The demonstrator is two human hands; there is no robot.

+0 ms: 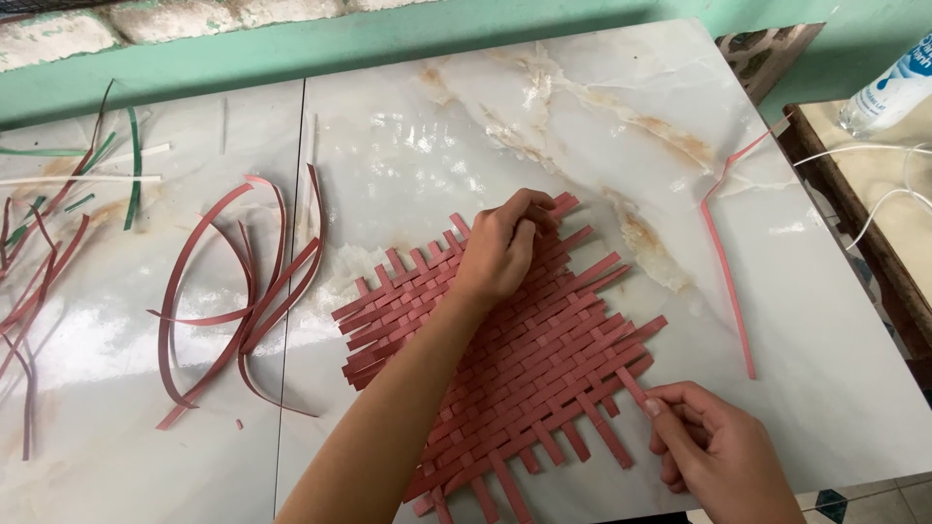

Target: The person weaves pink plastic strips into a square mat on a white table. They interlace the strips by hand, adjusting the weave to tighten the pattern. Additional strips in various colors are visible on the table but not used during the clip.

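Loose red strips (233,301) lie curled at left of marble counter (437,126), well apart from work, within reach as spare stock. Woven red mat (529,374) flat at counter centre. Left hand (500,247) presses down on mat's far corner, fingers curled, apparently pinning weave steady. Right hand (714,446) pinches projecting strip end at mat's near-right edge. Single bent red strip (728,262) lies farther right.

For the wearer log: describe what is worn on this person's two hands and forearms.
Nothing is worn as far as the head view shows. The left hand and its forearm are bare up to the bottom edge of the picture, with no sleeve, glove, watch or ring visible. The right hand is also bare, with short unpainted nails; its wrist leaves the frame, so any sleeve there cannot be seen.
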